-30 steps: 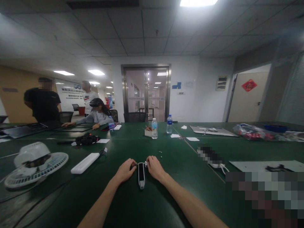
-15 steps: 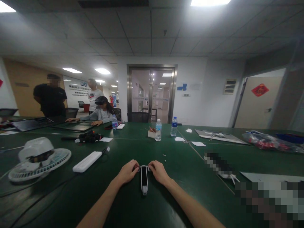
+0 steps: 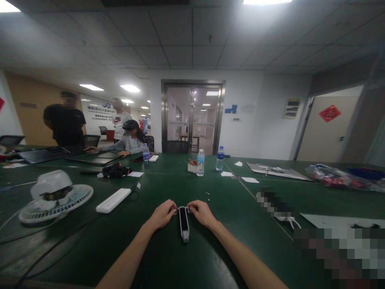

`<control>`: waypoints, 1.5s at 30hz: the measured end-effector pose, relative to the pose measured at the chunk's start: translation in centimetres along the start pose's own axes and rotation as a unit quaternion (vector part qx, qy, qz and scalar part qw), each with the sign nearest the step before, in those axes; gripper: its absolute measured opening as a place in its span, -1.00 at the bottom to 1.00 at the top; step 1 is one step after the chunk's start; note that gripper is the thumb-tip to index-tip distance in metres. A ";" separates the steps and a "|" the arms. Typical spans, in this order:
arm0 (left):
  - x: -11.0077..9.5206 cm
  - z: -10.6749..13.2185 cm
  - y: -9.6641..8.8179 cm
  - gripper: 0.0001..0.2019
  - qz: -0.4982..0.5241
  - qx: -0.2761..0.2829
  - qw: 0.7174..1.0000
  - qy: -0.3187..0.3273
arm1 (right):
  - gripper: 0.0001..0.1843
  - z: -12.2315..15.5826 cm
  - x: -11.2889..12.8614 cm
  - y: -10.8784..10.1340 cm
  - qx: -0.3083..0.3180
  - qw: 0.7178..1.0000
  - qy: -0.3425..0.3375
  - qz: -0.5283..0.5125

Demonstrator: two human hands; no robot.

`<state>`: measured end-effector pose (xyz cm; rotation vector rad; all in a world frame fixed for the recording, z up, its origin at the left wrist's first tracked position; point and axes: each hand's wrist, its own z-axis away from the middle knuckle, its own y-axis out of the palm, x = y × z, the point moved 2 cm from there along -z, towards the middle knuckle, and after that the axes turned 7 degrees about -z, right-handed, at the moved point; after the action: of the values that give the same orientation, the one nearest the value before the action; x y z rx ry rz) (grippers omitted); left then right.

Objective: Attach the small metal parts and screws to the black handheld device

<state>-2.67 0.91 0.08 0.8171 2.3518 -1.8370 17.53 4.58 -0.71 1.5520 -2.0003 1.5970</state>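
A slim, long device (image 3: 183, 224) with a white rim and a black middle lies on the green table between my hands, its pale grey tip towards me. My left hand (image 3: 164, 213) pinches at the far left corner of the device, thumb and fingertips together on a small pale part there. At the opposite corner, my right hand (image 3: 202, 212) pinches a similar pale part in the same way. The fingertips cover most of these parts, so their exact shape is hidden. Tiny light pieces (image 3: 208, 196) lie on the table beyond my right hand.
Left of me are a white power strip (image 3: 113, 200) and a partly opened white fan (image 3: 57, 196) with cables. Water bottles (image 3: 200, 163) and a small box (image 3: 191, 166) stand ahead. Panels (image 3: 278, 171) and a plastic bag (image 3: 331, 176) lie right. People are at the far left.
The device's near end has swung slightly to the right, and it appears a little higher in the view. Both hands keep their pinch at its far end.
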 end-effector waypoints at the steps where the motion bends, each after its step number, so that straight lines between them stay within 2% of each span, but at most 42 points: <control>1: 0.0 0.0 0.0 -0.87 0.002 0.000 1.000 0.002 | -0.73 0.0 -0.1 0.0 -0.002 1.000 0.000 -0.001; 12: 0.2 -0.5 0.0 -0.84 0.003 0.012 1.000 0.006 | -0.81 -0.4 -0.6 0.1 -0.005 0.997 0.029 -0.065; 22: 0.0 -0.2 0.0 -0.83 -0.026 0.003 0.999 0.019 | -0.80 -0.3 -0.5 0.3 -0.021 0.998 0.024 -0.059; 30: 0.1 -0.3 -0.2 -0.81 -0.020 0.008 1.000 0.011 | -0.78 -0.2 0.7 -0.2 -0.006 1.000 0.001 0.012; 37: 0.4 -0.7 0.0 -0.81 -0.017 0.012 1.000 0.010 | -0.82 -0.4 -0.2 0.0 0.004 0.999 -0.002 -0.034; 45: -0.5 -0.2 -0.6 -0.81 -0.029 0.009 0.999 0.009 | -0.86 -0.1 0.1 -0.2 0.014 0.999 0.009 -0.050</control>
<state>-2.45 0.82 0.87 0.7779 2.3975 -1.8845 17.61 4.66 -0.42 1.6137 -1.8680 1.6032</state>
